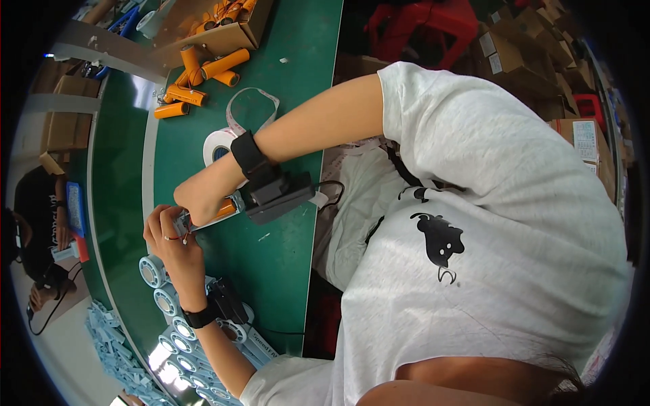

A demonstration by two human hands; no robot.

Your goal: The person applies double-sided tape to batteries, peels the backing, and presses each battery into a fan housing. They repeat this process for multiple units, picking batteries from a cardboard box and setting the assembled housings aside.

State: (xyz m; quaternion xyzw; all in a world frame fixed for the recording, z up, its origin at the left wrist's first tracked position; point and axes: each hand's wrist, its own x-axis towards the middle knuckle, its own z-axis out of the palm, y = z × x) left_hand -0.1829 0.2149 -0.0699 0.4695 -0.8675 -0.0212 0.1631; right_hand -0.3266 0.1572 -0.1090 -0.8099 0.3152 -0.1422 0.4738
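My left hand [174, 237], reaching in from the lower edge, is closed with bent fingers around the end of a pale casing [218, 220]. Thin red and white wires hang by its fingers. An orange cylindrical battery [226, 209] shows in the casing. Over the same casing bends my right hand [205, 194], closed against it, its fingertips mostly hidden. A black strap with a dark box is on the right wrist. Just above the right wrist lies a white tape roll [217, 146] with a loose strip [232, 108]. Beside my left forearm lie several light blue handheld fans [166, 300].
Loose orange batteries [196, 81] lie at the upper left of the green table [298, 74], below a cardboard box [261, 24] with more. Pale blue parts [115, 345] are piled at lower left. Another person's arm [61, 220] shows at far left. Red stools [426, 27] stand behind.
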